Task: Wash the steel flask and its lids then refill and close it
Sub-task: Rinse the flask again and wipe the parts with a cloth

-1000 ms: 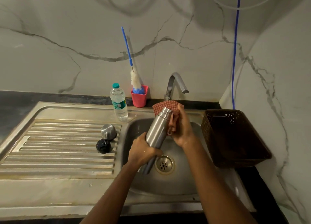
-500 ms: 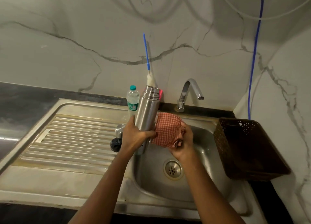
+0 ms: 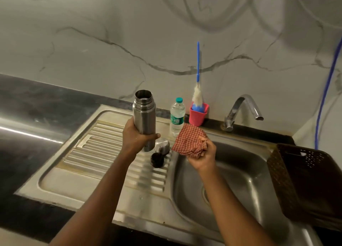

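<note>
Hidden or cut-off parts: the dark desk [image 3: 27, 101] runs out of frame at the left. The lower body of the steel flask [image 3: 144, 116] is covered by the left hand [image 3: 136, 140], so it cannot be told whether its base touches the ribbed drainboard [image 3: 88, 153]. The steel lid [image 3: 162, 145] is partly masked by the flask and the thumb. The drain of the sink basin [image 3: 246, 171] is largely concealed by the right forearm. The brown basket [image 3: 305, 181] and the blue hose [image 3: 325, 90] are cropped at the right edge.

Orientation: the flask is held upright over the drainboard, left of the basin, with its long axis near vertical and its open mouth upward. It is clamped by the left fingers, which are wrapped round its lower half, with the thumb laid across the near side.

Appearance: the body is brushed steel with a ringed, threaded neck and a dark interior. Lettering near the base is too small to read.

Just right of the flask lie the steel lid and, nearer the camera, the black lid [image 3: 157, 159] — both on the drainboard. Behind them stand a water bottle [image 3: 177, 116] and a red cup [image 3: 198, 116] holding a bottle brush [image 3: 197, 96]. A bunched checked cloth [image 3: 188, 142] is pinched by the curled fingers of the right hand [image 3: 203, 157] above the basin's left rim. The tap [image 3: 242, 109] is seen behind.
</note>
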